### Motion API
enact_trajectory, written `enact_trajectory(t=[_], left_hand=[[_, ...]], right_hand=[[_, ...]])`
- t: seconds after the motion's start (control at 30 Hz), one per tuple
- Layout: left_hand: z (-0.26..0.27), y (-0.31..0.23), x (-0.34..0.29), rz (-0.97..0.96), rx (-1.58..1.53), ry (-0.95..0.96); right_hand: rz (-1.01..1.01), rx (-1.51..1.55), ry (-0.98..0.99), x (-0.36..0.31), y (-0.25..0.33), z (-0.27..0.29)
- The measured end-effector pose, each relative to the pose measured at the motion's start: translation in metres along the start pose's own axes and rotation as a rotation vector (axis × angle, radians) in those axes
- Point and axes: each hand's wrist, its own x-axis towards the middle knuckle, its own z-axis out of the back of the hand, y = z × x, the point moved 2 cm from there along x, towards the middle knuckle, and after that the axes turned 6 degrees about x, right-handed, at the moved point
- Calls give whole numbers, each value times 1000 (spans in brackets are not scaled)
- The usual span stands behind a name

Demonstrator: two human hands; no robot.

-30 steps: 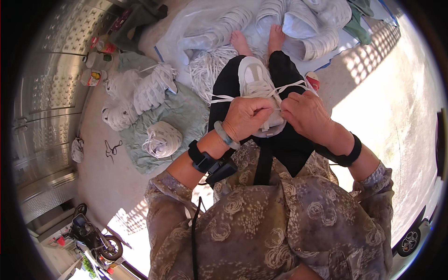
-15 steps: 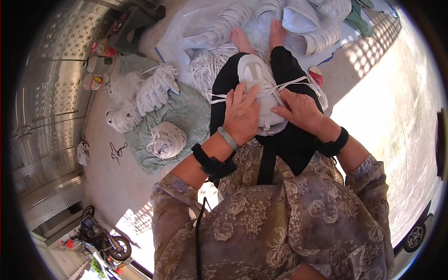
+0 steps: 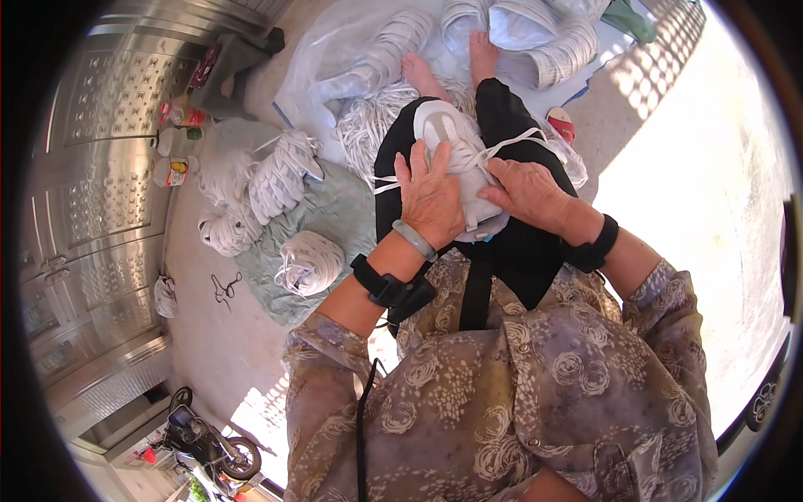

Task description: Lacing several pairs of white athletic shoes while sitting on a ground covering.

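Note:
A white lace-up sneaker [image 3: 437, 125] rests on my lap over black trousers, its toe pointing away from me. My left hand [image 3: 432, 201] lies over the sneaker's left side with its fingers stretched out and somewhat apart. On the other side my right hand [image 3: 539, 197] pinches at the white shoelace [image 3: 517, 142], thumb and forefinger close to the eyelets; the fingertips are partly hidden. Loose lace ends trail over both thighs. A bundle of sneaker uppers [image 3: 309, 263], tightly stacked, sits on a green cloth [image 3: 351, 197] to my left.
Curved stacks of white uppers [image 3: 569, 60] lie on plastic sheeting beyond my feet. Heaped white laces [image 3: 360, 130] lie nearer. More stacked uppers [image 3: 280, 176] stand left, near plastic jars [image 3: 173, 171] by a metal door [image 3: 92, 197]. A red-and-white slipper [image 3: 560, 125] is right.
The view has shifted slightly. My left hand's fingers have slid a little along the sneaker's side and look straighter. My right hand stays at the lace.

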Motion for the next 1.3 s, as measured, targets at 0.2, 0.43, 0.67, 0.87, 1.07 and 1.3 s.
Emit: enact_trajectory(t=[0.2, 0.43, 0.67, 0.87, 1.07, 1.3], left_hand=[[-4, 3, 1, -20, 1, 28], [-13, 18, 4, -104, -116, 11], [-4, 14, -1, -33, -78, 82], [-8, 5, 2, 0, -105, 51], [-9, 5, 4, -59, -172, -117], [-11, 14, -7, -42, -354, -217]], right_hand=[[-7, 20, 26, -2, -2, 2], [22, 57, 32, -2, -8, 4], [0, 81, 74, 1, -10, 2], [66, 130, -9, 0, -8, 3], [-46, 121, 99, -1, -4, 11], [310, 14, -321, 7, 18, 2]])
